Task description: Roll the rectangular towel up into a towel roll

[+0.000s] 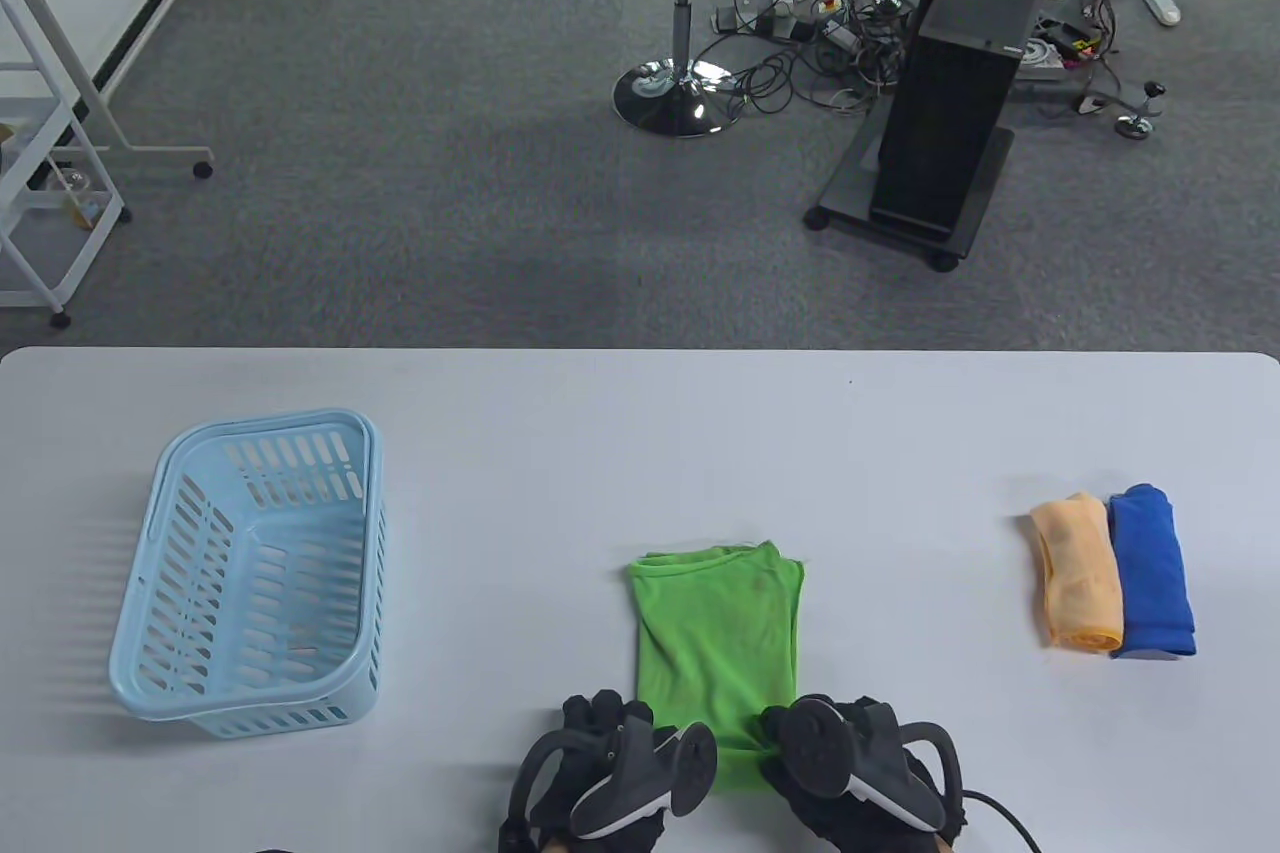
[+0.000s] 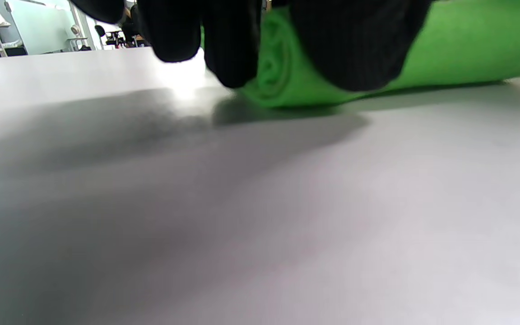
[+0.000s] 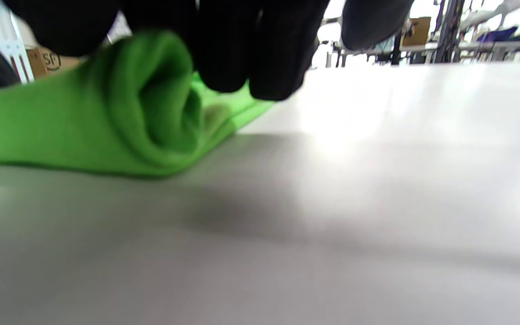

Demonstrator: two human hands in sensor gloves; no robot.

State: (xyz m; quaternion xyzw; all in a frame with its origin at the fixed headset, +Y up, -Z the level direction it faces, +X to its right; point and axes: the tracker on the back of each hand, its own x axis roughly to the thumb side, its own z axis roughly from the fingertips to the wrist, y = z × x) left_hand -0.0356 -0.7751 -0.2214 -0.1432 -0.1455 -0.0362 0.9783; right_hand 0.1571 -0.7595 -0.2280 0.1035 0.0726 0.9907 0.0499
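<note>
From the table view, the green towel point(image 1: 718, 638) lies flat as a folded rectangle straight ahead of my two hands, its long axis running away from me toward the far table edge, its short near end under my fingers. My left hand point(image 1: 610, 773) sits at the near left corner of that end and my right hand point(image 1: 850, 763) at the near right corner, both in black gloves with a tracker on the back. From here the trackers hide my fingertips, so this view alone does not tell me how I hold the cloth. Well off to the left of my left hand stands a light blue basket point(image 1: 160, 513). Well off to the right of my right hand lie an orange towel roll point(image 1: 1078, 573) and a blue towel roll point(image 1: 1152, 573), side by side and touching, both pointing the same way as the green towel.

The left wrist view shows what the table view hides: the near end is already turned into a short roll, its spiral end face visible just beneath my left fingers point(image 2: 355, 45), which curl over the top of the roll. The roll's axis runs across, from one hand to the other.

The right wrist view shows the other end face of the roll, a loose open curl, with my right fingers point(image 3: 242, 45) curled down over it and gripping it against the grey table point(image 3: 377, 203).
</note>
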